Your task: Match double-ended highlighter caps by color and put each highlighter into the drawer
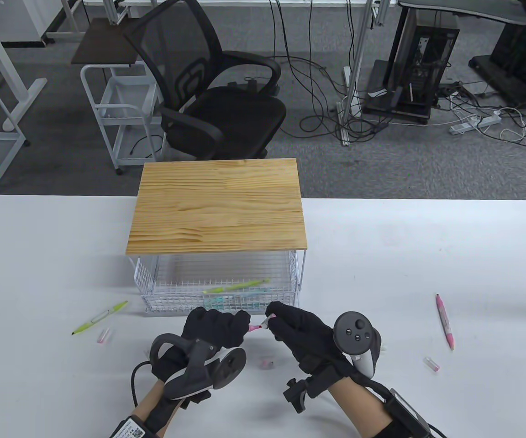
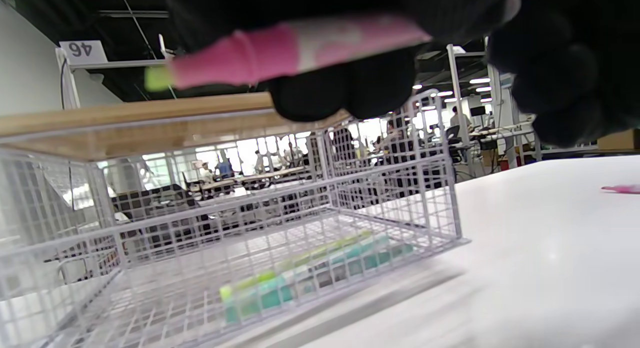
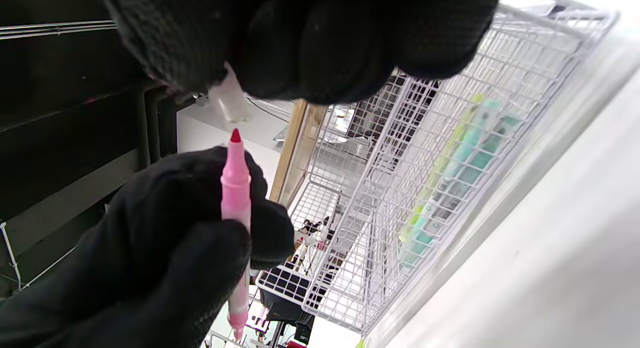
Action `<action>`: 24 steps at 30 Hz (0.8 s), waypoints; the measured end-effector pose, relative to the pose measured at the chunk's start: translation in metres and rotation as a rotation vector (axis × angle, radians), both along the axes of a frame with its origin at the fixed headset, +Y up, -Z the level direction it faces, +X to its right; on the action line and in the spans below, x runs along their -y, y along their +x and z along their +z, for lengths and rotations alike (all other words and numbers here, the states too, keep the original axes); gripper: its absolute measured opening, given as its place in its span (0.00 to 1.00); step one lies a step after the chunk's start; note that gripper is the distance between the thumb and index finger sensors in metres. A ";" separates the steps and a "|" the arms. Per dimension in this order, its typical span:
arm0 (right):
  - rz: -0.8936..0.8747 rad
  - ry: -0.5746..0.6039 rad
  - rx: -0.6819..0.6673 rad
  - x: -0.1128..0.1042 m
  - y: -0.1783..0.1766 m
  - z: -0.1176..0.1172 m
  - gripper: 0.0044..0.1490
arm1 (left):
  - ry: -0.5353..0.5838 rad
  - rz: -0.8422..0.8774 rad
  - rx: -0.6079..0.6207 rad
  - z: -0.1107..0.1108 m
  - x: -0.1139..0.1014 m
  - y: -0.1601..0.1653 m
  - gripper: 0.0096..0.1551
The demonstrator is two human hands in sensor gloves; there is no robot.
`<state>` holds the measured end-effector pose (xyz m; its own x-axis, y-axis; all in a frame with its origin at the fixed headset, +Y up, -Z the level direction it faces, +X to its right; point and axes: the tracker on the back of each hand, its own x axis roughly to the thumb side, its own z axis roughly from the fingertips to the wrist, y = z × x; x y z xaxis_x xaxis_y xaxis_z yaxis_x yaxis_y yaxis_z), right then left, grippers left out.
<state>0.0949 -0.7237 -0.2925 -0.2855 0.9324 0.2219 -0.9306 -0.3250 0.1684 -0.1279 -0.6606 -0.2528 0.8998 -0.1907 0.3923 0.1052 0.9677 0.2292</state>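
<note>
My left hand grips a pink highlighter just in front of the wire drawer; its bare red tip points right toward my right hand. My right hand pinches a small clear cap a short gap from that tip. In the right wrist view the cap sits right above the tip of the pink highlighter. The left wrist view shows the pink highlighter under my fingers. Inside the drawer lie a green highlighter and a teal highlighter.
On the table lie a green highlighter and a pink cap at the left, another pink cap between my wrists, and a pink highlighter with a cap at the right. A wooden shelf top covers the drawer's rear.
</note>
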 end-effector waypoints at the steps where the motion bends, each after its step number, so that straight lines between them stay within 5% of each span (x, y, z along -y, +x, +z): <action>1: -0.008 -0.009 -0.005 0.001 0.000 0.000 0.27 | 0.000 0.003 0.002 0.000 0.000 0.000 0.28; 6: -0.038 -0.041 -0.024 0.006 -0.004 0.001 0.27 | 0.009 0.005 0.005 0.001 0.001 0.002 0.28; 24: 0.315 0.207 -0.096 -0.008 -0.003 0.001 0.28 | 0.012 -0.034 0.031 0.002 0.006 0.005 0.28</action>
